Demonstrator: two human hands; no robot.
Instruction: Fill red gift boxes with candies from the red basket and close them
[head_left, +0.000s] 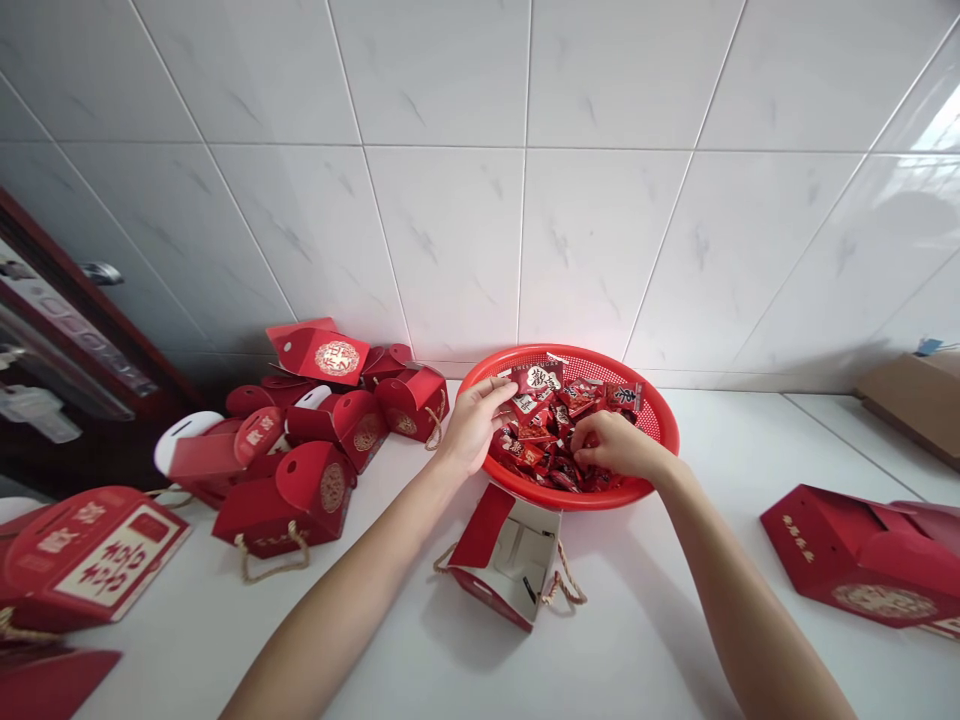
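A red plastic basket point(666, 420) with a perforated wall holds many red-wrapped candies point(534, 432). At its left side my left hand point(472, 422) is closed, thumb and fingers pinching a dark red candy packet point(541, 378) with pale lettering above the pile. My right hand point(616, 443) reaches in over the right rim, fingers curled down among the wrappers; what they grip is hidden. Just in front of the basket stands an open red gift box point(517, 555) with rope handles. Its pale inside shows, with a small dark mark or piece in it.
Several red gift boxes point(285, 495) with rope handles crowd the left of the white counter point(645, 620). Another red box point(862, 555) lies at the right. A brown cardboard box point(915, 400) stands at the far right. Behind the counter rises a tiled wall point(450, 240).
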